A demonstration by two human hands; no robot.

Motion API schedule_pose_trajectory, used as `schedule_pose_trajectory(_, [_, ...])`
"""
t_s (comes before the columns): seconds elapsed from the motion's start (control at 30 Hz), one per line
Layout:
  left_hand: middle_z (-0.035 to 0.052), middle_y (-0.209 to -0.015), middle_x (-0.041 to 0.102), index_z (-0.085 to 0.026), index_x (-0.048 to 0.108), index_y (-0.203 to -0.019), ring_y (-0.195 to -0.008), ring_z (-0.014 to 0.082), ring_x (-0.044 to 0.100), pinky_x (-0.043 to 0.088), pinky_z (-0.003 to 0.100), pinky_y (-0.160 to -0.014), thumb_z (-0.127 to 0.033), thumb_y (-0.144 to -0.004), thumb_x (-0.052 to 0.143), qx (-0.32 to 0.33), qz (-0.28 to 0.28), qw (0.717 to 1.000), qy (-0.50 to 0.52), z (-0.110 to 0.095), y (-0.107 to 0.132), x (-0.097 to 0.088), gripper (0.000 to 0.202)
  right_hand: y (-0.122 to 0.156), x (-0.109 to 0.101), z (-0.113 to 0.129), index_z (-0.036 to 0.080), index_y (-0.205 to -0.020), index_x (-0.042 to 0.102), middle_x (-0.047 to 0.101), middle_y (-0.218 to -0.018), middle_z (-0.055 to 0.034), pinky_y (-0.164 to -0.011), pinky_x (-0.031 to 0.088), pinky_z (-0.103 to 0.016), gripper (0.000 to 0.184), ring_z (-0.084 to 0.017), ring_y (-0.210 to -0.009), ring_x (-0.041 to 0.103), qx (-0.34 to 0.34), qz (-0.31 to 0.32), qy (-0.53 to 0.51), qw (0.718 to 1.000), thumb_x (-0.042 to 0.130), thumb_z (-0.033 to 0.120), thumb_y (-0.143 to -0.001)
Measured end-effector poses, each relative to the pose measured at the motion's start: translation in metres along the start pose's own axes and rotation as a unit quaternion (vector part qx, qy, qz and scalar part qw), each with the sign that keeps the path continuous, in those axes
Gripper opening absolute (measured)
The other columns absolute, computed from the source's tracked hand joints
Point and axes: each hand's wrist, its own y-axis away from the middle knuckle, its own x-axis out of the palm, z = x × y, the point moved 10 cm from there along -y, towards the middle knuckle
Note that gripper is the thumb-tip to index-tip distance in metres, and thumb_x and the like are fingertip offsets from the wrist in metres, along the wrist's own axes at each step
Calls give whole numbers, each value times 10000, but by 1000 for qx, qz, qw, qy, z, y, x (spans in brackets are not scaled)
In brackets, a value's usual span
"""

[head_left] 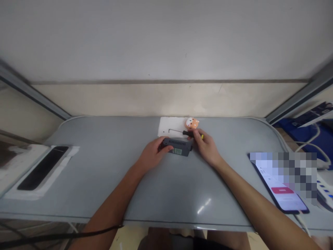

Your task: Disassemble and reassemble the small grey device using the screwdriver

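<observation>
My left hand [153, 152] is closed around the left end of a dark grey box-shaped device [180, 143], which has a row of vent slots and a greenish label on the side facing me. In my right hand [205, 144] is a screwdriver [189, 133] with a black and yellow handle. Its thin shaft points left, with the tip over a white sheet [165, 124] behind the device. Small dark bits, perhaps screws, lie on that sheet near the tip. The right hand's lower fingers are close to the device's right end; whether they touch it I cannot tell.
An orange and white animal figure [191, 123] sits at the sheet's right edge. On the right lies a lit phone [283, 191] with a cable, beside a white power strip [325, 194]. A black flat object [44, 168] rests on white paper at left. A wall stands behind the grey table [104, 139].
</observation>
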Motion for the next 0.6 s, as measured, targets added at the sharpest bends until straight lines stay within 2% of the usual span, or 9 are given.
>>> schedule_pose_trajectory(0.3, [16, -912, 709, -208, 709, -1113, -811, 195, 629, 475, 293, -721, -527, -960, 631, -18, -3, 999, 28, 5, 0, 1, 362, 0, -2, -4, 177, -1215, 719, 736, -904, -68, -700, 447, -324, 657, -183, -694, 550, 12, -7, 5, 1000, 426, 723, -997])
schedule_pose_trajectory(0.6, [29, -961, 736, -210, 714, -1158, -840, 203, 653, 504, 300, -746, -562, -960, 621, -8, -6, 999, 42, -1, 1, 0, 414, 2, -3, -1, 177, -1164, 733, 735, -862, -72, -696, 454, -322, 657, -196, -710, 569, 16, -8, 5, 1000, 426, 732, -992])
